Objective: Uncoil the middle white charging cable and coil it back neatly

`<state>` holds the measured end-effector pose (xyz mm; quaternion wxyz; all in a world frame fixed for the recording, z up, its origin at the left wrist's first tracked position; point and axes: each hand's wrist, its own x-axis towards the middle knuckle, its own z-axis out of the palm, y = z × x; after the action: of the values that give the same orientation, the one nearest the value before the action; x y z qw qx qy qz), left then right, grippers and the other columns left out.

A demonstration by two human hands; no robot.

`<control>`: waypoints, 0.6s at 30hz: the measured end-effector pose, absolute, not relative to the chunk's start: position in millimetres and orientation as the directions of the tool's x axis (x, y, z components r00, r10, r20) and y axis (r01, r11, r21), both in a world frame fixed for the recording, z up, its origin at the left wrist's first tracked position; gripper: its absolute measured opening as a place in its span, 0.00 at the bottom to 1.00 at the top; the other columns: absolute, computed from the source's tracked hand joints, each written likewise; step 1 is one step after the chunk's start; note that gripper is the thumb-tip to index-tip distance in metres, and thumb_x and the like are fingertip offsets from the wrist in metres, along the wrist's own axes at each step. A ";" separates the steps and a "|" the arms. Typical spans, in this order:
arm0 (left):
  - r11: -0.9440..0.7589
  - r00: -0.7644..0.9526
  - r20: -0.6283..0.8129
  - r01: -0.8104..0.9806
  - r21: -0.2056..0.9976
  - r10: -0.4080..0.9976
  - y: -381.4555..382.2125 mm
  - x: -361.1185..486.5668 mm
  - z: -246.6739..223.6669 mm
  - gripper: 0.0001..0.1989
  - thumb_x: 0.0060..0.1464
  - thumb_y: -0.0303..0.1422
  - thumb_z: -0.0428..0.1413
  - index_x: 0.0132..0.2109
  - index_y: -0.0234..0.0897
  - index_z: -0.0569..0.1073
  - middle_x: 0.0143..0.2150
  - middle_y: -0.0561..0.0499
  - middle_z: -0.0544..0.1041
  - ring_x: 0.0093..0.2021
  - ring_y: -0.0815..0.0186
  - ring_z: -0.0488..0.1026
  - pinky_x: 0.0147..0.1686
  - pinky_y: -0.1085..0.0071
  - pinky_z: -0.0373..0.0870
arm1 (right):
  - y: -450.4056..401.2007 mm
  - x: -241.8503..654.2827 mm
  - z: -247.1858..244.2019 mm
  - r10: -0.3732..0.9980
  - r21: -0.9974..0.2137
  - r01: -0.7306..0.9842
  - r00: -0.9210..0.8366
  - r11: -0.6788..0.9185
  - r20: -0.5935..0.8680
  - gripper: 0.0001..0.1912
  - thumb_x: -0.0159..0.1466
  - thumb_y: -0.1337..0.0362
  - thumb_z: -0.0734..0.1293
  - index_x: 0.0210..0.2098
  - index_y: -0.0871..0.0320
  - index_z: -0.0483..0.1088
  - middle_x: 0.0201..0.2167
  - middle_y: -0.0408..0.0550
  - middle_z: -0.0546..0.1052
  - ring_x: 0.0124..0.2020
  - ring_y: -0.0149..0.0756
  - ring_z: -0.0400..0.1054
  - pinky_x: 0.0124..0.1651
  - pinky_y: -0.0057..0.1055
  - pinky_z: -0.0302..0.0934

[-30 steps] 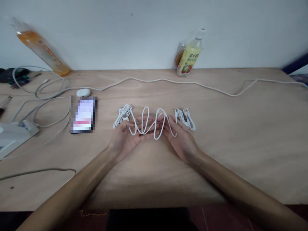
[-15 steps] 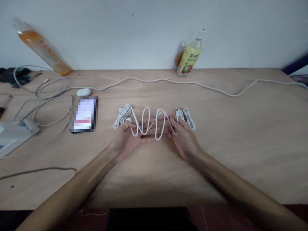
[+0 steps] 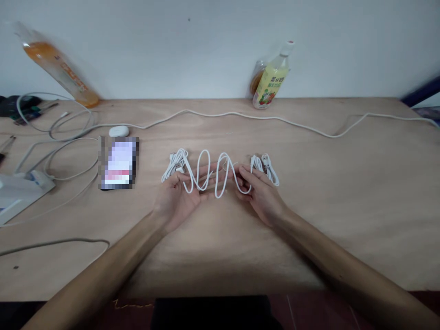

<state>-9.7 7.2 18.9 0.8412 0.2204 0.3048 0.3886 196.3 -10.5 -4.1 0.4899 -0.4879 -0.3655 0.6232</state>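
A white cable (image 3: 209, 169) looped between hands above the surface (image 3: 220, 261), left hand (image 3: 174, 199) thumb-clamped it with outstretched fingers (image 3: 205, 197), right hand (image 3: 264, 196) finger-pinched it, one bottle (image 3: 63, 71) contained orange liquid (image 3: 39, 49), another bottle (image 3: 273, 81) yellow.

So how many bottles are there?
2: the orange bottle at the back left, and the yellow bottle right of the middle, both by the wall. Something clear is half hidden behind the yellow one; I can't tell what.
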 end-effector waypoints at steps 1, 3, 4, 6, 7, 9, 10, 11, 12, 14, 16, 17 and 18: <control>0.591 0.501 -0.339 -0.523 0.613 0.796 7.1 -9.4 19.1 0.24 0.59 0.31 0.49 0.55 0.32 0.84 0.59 0.35 0.86 0.70 0.38 0.77 0.70 0.34 0.70 | -11.1 195.6 -2.7 0.966 -0.931 -0.258 -0.055 -0.260 -0.254 0.29 0.56 0.34 0.80 0.29 0.52 0.74 0.25 0.39 0.62 0.26 0.31 0.50 0.25 0.30 0.39; 0.570 0.482 -0.330 -0.530 0.628 0.812 7.3 -8.7 18.7 0.22 0.59 0.31 0.49 0.51 0.33 0.85 0.57 0.36 0.87 0.70 0.39 0.76 0.71 0.34 0.69 | -12.8 193.8 -0.3 0.963 -0.924 -0.271 -0.077 -0.270 -0.259 0.30 0.54 0.33 0.81 0.29 0.52 0.74 0.25 0.38 0.62 0.26 0.31 0.50 0.24 0.29 0.39; 0.560 0.474 -0.325 -0.531 0.636 0.818 7.4 -8.3 18.2 0.21 0.59 0.31 0.50 0.49 0.33 0.85 0.57 0.36 0.87 0.71 0.40 0.76 0.72 0.35 0.68 | -13.7 192.9 0.5 0.961 -0.919 -0.281 -0.089 -0.275 -0.261 0.30 0.54 0.33 0.81 0.30 0.52 0.74 0.25 0.38 0.62 0.25 0.31 0.50 0.24 0.29 0.40; 0.549 0.468 -0.317 -0.529 0.647 0.825 7.9 -7.6 16.9 0.20 0.58 0.31 0.50 0.46 0.33 0.86 0.56 0.37 0.88 0.71 0.40 0.75 0.73 0.36 0.67 | -15.5 191.4 1.3 0.957 -0.909 -0.302 -0.116 -0.289 -0.265 0.29 0.55 0.34 0.81 0.33 0.52 0.75 0.25 0.37 0.63 0.25 0.31 0.50 0.23 0.28 0.42; 0.546 0.470 -0.312 -0.527 0.651 0.826 8.2 -7.3 16.1 0.19 0.58 0.31 0.50 0.45 0.34 0.86 0.56 0.37 0.88 0.71 0.40 0.75 0.73 0.37 0.66 | -16.2 190.8 1.3 0.956 -0.905 -0.310 -0.123 -0.291 -0.266 0.29 0.56 0.34 0.81 0.34 0.52 0.75 0.25 0.37 0.63 0.25 0.31 0.51 0.23 0.28 0.44; 0.542 0.479 -0.299 -0.527 0.654 0.825 8.4 -6.8 14.6 0.19 0.57 0.31 0.50 0.45 0.33 0.86 0.56 0.37 0.87 0.72 0.40 0.75 0.74 0.37 0.65 | -16.9 190.1 1.0 0.958 -0.901 -0.325 -0.126 -0.286 -0.258 0.28 0.57 0.36 0.81 0.35 0.51 0.75 0.25 0.37 0.65 0.25 0.31 0.54 0.23 0.27 0.47; 0.542 0.485 -0.291 -0.528 0.654 0.825 8.4 -6.6 13.9 0.20 0.57 0.31 0.51 0.46 0.33 0.86 0.57 0.37 0.87 0.72 0.40 0.74 0.74 0.37 0.65 | -17.0 190.0 0.8 0.959 -0.900 -0.332 -0.127 -0.282 -0.253 0.27 0.58 0.37 0.81 0.36 0.51 0.74 0.25 0.37 0.67 0.25 0.31 0.56 0.23 0.27 0.49; 0.542 0.491 -0.285 -0.529 0.653 0.823 8.2 -6.5 13.4 0.21 0.57 0.31 0.51 0.48 0.33 0.86 0.58 0.37 0.87 0.72 0.40 0.74 0.75 0.37 0.64 | -16.8 190.1 0.6 0.960 -0.898 -0.341 -0.130 -0.279 -0.249 0.26 0.59 0.38 0.81 0.36 0.51 0.74 0.25 0.37 0.68 0.26 0.31 0.59 0.24 0.27 0.51; 0.543 0.497 -0.281 -0.529 0.653 0.821 8.0 -6.3 13.0 0.22 0.57 0.31 0.51 0.51 0.33 0.85 0.59 0.37 0.87 0.72 0.39 0.74 0.75 0.37 0.64 | -16.6 190.2 0.5 0.960 -0.894 -0.352 -0.134 -0.277 -0.245 0.26 0.59 0.39 0.81 0.36 0.51 0.74 0.25 0.38 0.70 0.26 0.31 0.62 0.24 0.26 0.52; 0.546 0.509 -0.273 -0.526 0.652 0.816 7.5 -6.3 12.8 0.24 0.58 0.31 0.52 0.56 0.32 0.84 0.61 0.36 0.86 0.73 0.39 0.73 0.75 0.37 0.63 | -15.9 190.5 0.5 0.960 -0.883 -0.380 -0.143 -0.277 -0.239 0.26 0.59 0.40 0.82 0.36 0.52 0.73 0.27 0.38 0.73 0.28 0.32 0.66 0.24 0.26 0.54; 0.548 0.519 -0.265 -0.527 0.650 0.813 7.1 -6.5 13.2 0.26 0.57 0.31 0.52 0.59 0.32 0.83 0.64 0.36 0.84 0.73 0.37 0.73 0.75 0.36 0.63 | -15.2 190.5 0.1 0.961 -0.871 -0.408 -0.138 -0.274 -0.238 0.26 0.58 0.40 0.83 0.36 0.52 0.73 0.28 0.39 0.74 0.28 0.32 0.69 0.23 0.25 0.57; 0.549 0.522 -0.263 -0.527 0.649 0.812 7.0 -6.8 13.4 0.27 0.57 0.30 0.52 0.60 0.31 0.82 0.65 0.35 0.84 0.73 0.37 0.73 0.75 0.35 0.64 | -15.0 190.4 -0.4 0.962 -0.866 -0.419 -0.131 -0.272 -0.238 0.26 0.58 0.40 0.83 0.36 0.52 0.73 0.28 0.39 0.75 0.28 0.32 0.69 0.22 0.25 0.58; 0.550 0.523 -0.263 -0.526 0.648 0.810 7.0 -7.1 13.7 0.27 0.58 0.30 0.52 0.61 0.31 0.82 0.66 0.35 0.83 0.73 0.37 0.73 0.74 0.34 0.64 | -14.8 190.1 -0.9 0.964 -0.862 -0.430 -0.122 -0.268 -0.238 0.26 0.58 0.41 0.83 0.36 0.52 0.74 0.28 0.39 0.75 0.28 0.32 0.70 0.22 0.25 0.59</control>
<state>-7.1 7.0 13.7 0.8349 0.2542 0.2795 0.4002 190.1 -14.8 -0.9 0.5141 -0.4180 -0.3192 0.6775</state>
